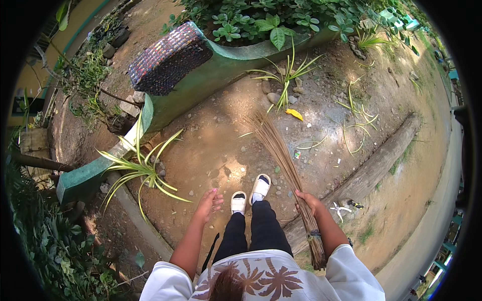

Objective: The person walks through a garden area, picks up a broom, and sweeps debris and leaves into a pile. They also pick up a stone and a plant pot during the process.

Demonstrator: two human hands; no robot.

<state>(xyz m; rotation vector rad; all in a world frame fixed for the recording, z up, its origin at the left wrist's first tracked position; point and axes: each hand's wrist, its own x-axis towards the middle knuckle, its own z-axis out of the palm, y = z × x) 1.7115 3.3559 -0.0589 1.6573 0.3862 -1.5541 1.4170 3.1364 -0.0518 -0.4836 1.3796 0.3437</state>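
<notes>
My right hand (pixel 309 203) grips a stick broom (pixel 280 150) made of thin brown ribs, bound near its butt end. The broom slants up and to the left, its fanned tips over the dirt ground (pixel 211 150). Nothing is in my left hand (pixel 209 205), which hangs in front of me with its fingers apart. Beyond the broom's tips lie a yellow leaf (pixel 294 114) and some small stones. A colourful scrap of wrapper (pixel 298 154) and bits of white litter lie to the right of the bristles.
A wooden log (pixel 371 161) runs diagonally at right, with white-handled pruning shears (pixel 340 210) beside it. A low green concrete wall (pixel 188 88) curves across the left, a woven mat (pixel 169 58) draped over it. Spider plants (pixel 145 171) grow along its foot. Leafy shrubs (pixel 241 19) stand behind.
</notes>
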